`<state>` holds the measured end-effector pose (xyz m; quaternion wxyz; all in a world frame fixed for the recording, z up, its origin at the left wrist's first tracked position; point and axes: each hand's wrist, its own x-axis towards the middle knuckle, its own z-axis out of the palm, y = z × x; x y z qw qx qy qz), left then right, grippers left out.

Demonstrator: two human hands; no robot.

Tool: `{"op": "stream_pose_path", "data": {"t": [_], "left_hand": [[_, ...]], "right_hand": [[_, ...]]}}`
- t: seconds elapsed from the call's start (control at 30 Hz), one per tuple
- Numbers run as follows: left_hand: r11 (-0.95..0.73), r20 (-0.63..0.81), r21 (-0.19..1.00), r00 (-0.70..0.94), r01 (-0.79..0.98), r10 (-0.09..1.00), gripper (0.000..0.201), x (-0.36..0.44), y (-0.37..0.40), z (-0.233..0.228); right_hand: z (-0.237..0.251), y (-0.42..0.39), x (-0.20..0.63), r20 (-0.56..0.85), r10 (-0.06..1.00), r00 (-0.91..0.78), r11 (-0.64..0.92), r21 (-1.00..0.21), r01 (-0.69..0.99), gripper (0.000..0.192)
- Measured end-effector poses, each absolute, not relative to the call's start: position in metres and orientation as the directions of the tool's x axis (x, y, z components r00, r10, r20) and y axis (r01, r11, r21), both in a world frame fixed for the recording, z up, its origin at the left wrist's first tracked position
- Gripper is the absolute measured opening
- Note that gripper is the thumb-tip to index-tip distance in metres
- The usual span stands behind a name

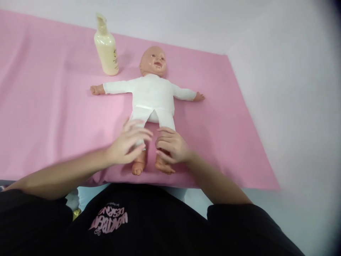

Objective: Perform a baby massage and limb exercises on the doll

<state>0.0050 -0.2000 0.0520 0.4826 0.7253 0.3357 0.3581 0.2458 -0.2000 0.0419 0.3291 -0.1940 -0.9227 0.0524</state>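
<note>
Doll with a white cloth body lies face up on a pink sheet, seen from the head camera, its head toward the far edge and its bare feet just inside the near edge. Its arms stretch out sideways, one toward the left end and one toward the right edge; its legs are slightly parted, pink showing between them.

Left hand is over the doll's leg on the left, between knee and ankle, back of the hand up. Its fingers are spread a little and gently bent, slightly blurred, the thumb apart from them. Right hand is over the other lower leg, its fingers loosely curled and close to one another, the thumb set apart nearer the foot. Whether either hand presses on the leg beneath, I cannot tell.

Pale yellow pump bottle stands upright near the sheet's far edge, left of the doll's head and beyond its outstretched arm; the small print on its label is unreadable. Beyond the far edge and past the right corners spreads a pale surface. Below the near edge is the person's black shirt with pink lettering on it.
</note>
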Motion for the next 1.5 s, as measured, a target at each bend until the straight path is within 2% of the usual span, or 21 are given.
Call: {"op": "stream_pose_path", "data": {"t": [0.07,0.13,0.17,0.27,0.4,0.53,0.63,0.77,0.87,1.1,1.2,1.27,1.4,1.5], "left_hand": [[-0.415,0.165,0.896,0.752,0.155,0.638,0.007,0.006,-0.203,0.054],[-0.474,0.143,0.872,0.860,0.125,0.490,0.006,0.009,-0.205,0.052],[-0.484,0.153,0.869,0.875,0.102,0.458,0.008,0.011,-0.205,0.051],[-0.476,0.200,0.878,0.863,0.052,0.464,0.021,0.015,-0.207,0.046],[-0.425,0.145,0.901,0.865,0.085,0.480,0.030,0.015,-0.206,0.044],[-0.381,0.118,0.919,0.851,0.102,0.512,0.035,0.012,-0.204,0.044],[-0.397,0.160,0.914,0.819,0.089,0.552,0.033,0.008,-0.203,0.044],[-0.512,0.284,0.857,0.769,0.065,0.573,0.021,0.006,-0.204,0.042],[-0.535,0.301,0.842,0.759,0.072,0.577,0.018,0.007,-0.204,0.041],[-0.612,0.272,0.778,0.804,0.139,0.529,0.009,0.007,-0.202,0.045],[-0.661,0.267,0.730,0.815,0.177,0.514,0.008,0.005,-0.201,0.045],[-0.711,0.323,0.683,0.805,0.166,0.498,0.012,0.004,-0.200,0.045],[-0.884,0.532,0.456,0.767,0.098,0.359,0.017,0.007,-0.201,0.042],[-0.948,0.602,0.310,0.756,0.074,0.256,0.016,0.009,-0.202,0.043]], "right_hand": [[0.043,-0.202,0.246,0.635,0.433,-0.639,0.901,-0.280,0.332,0.021],[0.044,-0.203,0.246,0.676,0.455,-0.580,0.890,-0.317,0.328,0.019],[0.044,-0.204,0.245,0.689,0.458,-0.561,0.888,-0.328,0.321,0.019],[0.044,-0.205,0.244,0.713,0.452,-0.535,0.892,-0.355,0.280,0.025],[0.044,-0.208,0.244,0.754,0.466,-0.463,0.885,-0.409,0.223,0.037],[0.044,-0.209,0.248,0.818,0.387,-0.426,0.921,-0.319,0.225,0.047],[0.042,-0.209,0.251,0.801,0.377,-0.466,0.923,-0.282,0.262,0.055],[0.039,-0.211,0.247,0.817,0.324,-0.477,0.932,-0.190,0.308,0.050],[0.039,-0.212,0.241,0.837,0.254,-0.485,0.932,-0.079,0.353,0.042],[0.044,-0.212,0.238,0.723,0.330,-0.606,0.925,-0.118,0.363,0.020],[0.041,-0.211,0.239,0.716,0.327,-0.617,0.918,-0.088,0.386,0.010],[0.038,-0.210,0.239,0.721,0.322,-0.614,0.915,-0.071,0.397,0.007],[0.036,-0.209,0.236,0.756,0.322,-0.570,0.918,-0.102,0.383,0.005],[0.040,-0.209,0.236,0.757,0.348,-0.553,0.920,-0.161,0.359,0.015]]}}
